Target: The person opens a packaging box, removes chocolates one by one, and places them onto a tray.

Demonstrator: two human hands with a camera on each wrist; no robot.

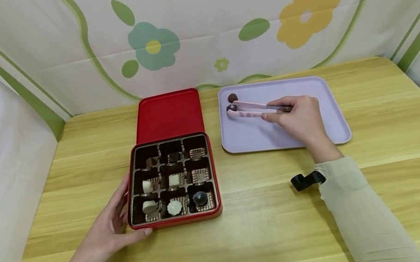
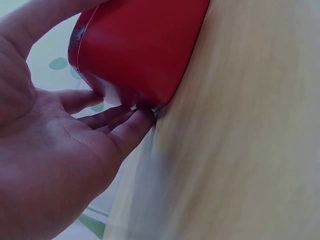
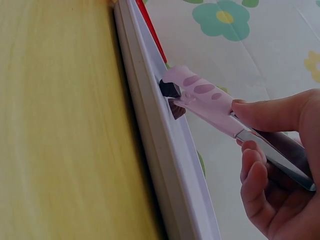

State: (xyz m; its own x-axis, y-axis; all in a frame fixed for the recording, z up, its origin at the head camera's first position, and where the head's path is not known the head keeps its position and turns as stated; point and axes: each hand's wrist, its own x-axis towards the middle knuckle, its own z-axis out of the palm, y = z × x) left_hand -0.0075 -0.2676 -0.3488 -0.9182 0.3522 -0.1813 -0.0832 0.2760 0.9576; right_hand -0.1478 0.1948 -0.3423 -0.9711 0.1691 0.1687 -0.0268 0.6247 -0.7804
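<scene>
My right hand [image 1: 304, 118] holds pink-tipped tongs [image 1: 249, 113] over the lilac tray [image 1: 278, 135]. At the tray's left end, their tips are around a dark round chocolate [image 1: 231, 108]. A brown chocolate [image 1: 232, 97] lies right behind it. My left hand [image 1: 100, 238] grips the front left corner of a red chocolate box [image 1: 179, 221], thumb along the front and fingers against the left side [image 2: 135, 55]. Inside, a divided brown insert holds a white flower-shaped chocolate [image 1: 175, 208], a dark ball [image 1: 200, 198] and several other pieces. The middle right compartment shows only its bare patterned bottom.
A red lid [image 1: 168, 116] lies flat behind the box, up against it. Both stand on a wooden table [image 1: 259, 216] left of the tray. Flower-printed cloth [image 1: 191, 26] closes off the back and sides.
</scene>
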